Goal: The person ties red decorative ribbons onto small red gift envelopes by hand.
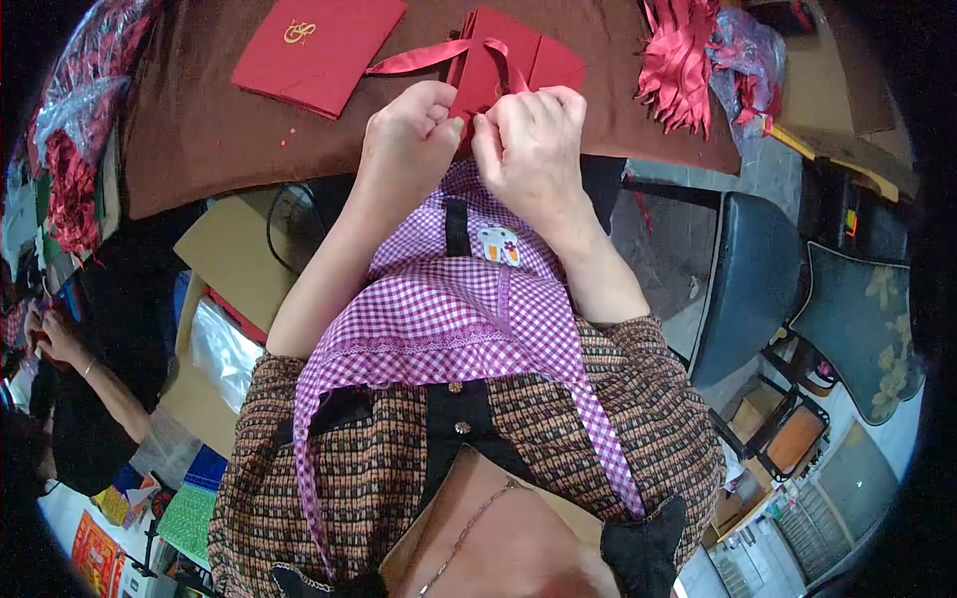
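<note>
Both hands are close together at the near edge of the brown-covered table (199, 120). My left hand (409, 138) is closed, fingers curled, beside a red paper piece (495, 50). My right hand (530, 142) is closed too, over the lower part of that paper. What the fingertips pinch is too small to make out. A red ribbon (419, 60) runs left from the paper and loops down toward my right hand. To the left lies a stack of red folders (319, 55) with a gold emblem.
Red ribbon bundles (678, 70) lie at the table's right, beside plastic-wrapped ones (746, 60). More wrapped ribbons (75, 169) hang at the left. An open cardboard box (239, 249) stands below the table edge. Another person's hand (60, 339) is at far left. A dark chair (748, 289) stands right.
</note>
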Tool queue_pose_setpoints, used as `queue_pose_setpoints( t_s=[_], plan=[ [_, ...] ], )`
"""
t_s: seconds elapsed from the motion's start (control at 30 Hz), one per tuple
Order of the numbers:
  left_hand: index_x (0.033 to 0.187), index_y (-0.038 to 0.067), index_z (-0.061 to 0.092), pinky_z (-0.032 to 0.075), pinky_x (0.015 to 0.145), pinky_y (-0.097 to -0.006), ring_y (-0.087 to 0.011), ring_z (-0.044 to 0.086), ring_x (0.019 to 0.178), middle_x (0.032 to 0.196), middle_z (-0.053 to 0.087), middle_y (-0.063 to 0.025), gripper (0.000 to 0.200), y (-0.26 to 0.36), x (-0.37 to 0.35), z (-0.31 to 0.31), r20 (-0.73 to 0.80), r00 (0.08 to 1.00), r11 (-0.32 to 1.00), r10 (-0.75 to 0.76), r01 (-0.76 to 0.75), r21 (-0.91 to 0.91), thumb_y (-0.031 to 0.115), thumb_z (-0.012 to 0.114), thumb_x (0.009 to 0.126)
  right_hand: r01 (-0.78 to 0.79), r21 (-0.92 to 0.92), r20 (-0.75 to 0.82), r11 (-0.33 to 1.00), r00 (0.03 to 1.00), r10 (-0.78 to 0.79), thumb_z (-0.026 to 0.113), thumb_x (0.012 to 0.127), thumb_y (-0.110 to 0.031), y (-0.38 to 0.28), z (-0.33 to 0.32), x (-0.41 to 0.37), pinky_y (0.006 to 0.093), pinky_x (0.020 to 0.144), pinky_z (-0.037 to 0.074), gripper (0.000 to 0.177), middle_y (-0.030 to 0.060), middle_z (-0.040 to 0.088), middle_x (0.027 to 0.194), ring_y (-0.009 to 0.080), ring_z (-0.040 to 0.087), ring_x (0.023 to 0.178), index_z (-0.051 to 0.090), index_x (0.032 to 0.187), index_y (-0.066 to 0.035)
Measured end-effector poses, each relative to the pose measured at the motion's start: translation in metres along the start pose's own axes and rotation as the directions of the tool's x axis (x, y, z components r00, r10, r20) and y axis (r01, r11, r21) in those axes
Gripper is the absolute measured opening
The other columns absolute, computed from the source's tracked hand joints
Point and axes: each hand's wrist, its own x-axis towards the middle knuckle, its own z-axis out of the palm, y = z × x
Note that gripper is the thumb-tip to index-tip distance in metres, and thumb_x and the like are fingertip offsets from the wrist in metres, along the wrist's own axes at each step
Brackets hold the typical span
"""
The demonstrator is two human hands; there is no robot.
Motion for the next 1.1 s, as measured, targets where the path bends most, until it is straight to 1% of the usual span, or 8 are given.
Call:
queue_pose_setpoints(
  t_s=[0.1,0.17,0.23,0.3,0.63,0.77,0.87,1.1],
  plan=[
    [0.1,-0.002,0.063,0.052,0.066,-0.0314,-0.0204,0.065,0.071,0.08,0.066,-0.0148,0.022,0.003,-0.001,0.0,-0.016,1.0,1.0,0.023,-0.023,-0.003,0.002,0.062,0.079,-0.015,0.024,0.008,1.0,1.0,0.015,0.066,0.075,-0.009,-0.002,-0.001,0.001,0.0396,0.082,0.038,0.013,0.0062,0.056,0.066,0.0247,0.056,0.068,0.054,0.072,-0.007],
    [0.1,-0.003,0.062,0.053,0.066,-0.0314,-0.02,0.065,0.071,0.08,0.066,-0.0148,0.022,0.005,-0.002,0.001,-0.01,0.999,0.999,0.04,-0.04,0.009,0.002,0.062,0.079,-0.151,0.219,0.07,0.964,0.988,0.138,0.066,0.076,-0.009,0.0,-0.001,0.001,0.0385,0.081,0.039,0.013,0.0071,0.056,0.064,0.0259,0.056,0.067,0.054,0.071,-0.005],
    [0.1,-0.003,0.063,0.052,0.065,-0.0309,-0.0185,0.065,0.071,0.079,0.066,-0.0136,0.022,0.006,-0.002,0.001,-0.023,0.997,0.998,0.068,-0.068,-0.003,0.001,0.061,0.079,-0.167,0.25,0.061,0.954,0.986,0.156,0.065,0.076,-0.01,0.0,-0.002,0.002,0.0365,0.076,0.041,0.014,0.0079,0.056,0.062,0.0255,0.055,0.065,0.055,0.07,-0.004],
    [0.1,-0.003,0.063,0.052,0.065,-0.0306,-0.0181,0.064,0.07,0.078,0.066,-0.0133,0.022,0.003,-0.001,0.003,-0.026,0.997,0.998,0.066,-0.067,-0.017,0.001,0.061,0.079,-0.36,0.397,0.19,0.844,0.932,0.308,0.065,0.076,-0.01,0.0,-0.001,0.001,0.0351,0.07,0.042,0.013,0.0081,0.056,0.062,0.0238,0.054,0.065,0.056,0.07,-0.003],
    [0.098,-0.004,0.063,0.052,0.064,-0.0286,-0.0153,0.063,0.068,0.075,0.065,-0.0114,0.021,-0.003,0.002,0.006,-0.032,0.998,0.998,0.057,-0.057,0.006,0.0,0.061,0.078,-0.458,0.465,0.311,0.758,0.886,0.345,0.065,0.077,-0.011,0.012,0.006,0.002,0.0362,0.069,0.045,0.013,0.0106,0.058,0.066,0.025,0.055,0.069,0.057,0.072,-0.002],
    [0.098,-0.004,0.063,0.051,0.064,-0.0291,-0.0145,0.061,0.066,0.074,0.064,-0.0112,0.021,-0.012,0.004,0.007,-0.049,0.997,0.995,0.054,-0.058,-0.081,0.0,0.062,0.078,-0.214,0.37,0.133,0.904,0.975,0.176,0.065,0.075,-0.01,0.017,0.017,-0.004,0.0377,0.076,0.043,0.011,0.0096,0.057,0.069,0.0259,0.055,0.072,0.056,0.073,-0.003],
    [0.099,-0.004,0.063,0.05,0.062,-0.028,-0.0134,0.059,0.065,0.073,0.063,-0.0105,0.022,-0.012,0.004,0.005,-0.023,1.0,0.995,0.015,-0.017,-0.1,0.0,0.062,0.078,0.112,0.105,-0.016,0.988,0.994,-0.111,0.067,0.072,-0.008,0.022,0.022,-0.005,0.0413,0.085,0.037,0.013,0.0064,0.053,0.072,0.0259,0.054,0.074,0.055,0.075,-0.006],
    [0.1,-0.007,0.062,0.045,0.06,-0.0209,-0.0042,0.052,0.067,0.074,0.058,0.0004,0.021,-0.018,0.0,0.005,0.056,0.996,0.952,-0.067,0.081,-0.296,0.0,0.062,0.08,0.152,0.151,-0.056,0.977,0.988,-0.145,0.069,0.069,-0.008,0.027,0.013,-0.002,0.0397,0.084,0.038,0.015,0.0042,0.054,0.07,0.0229,0.054,0.071,0.054,0.071,-0.008]
  ],
)
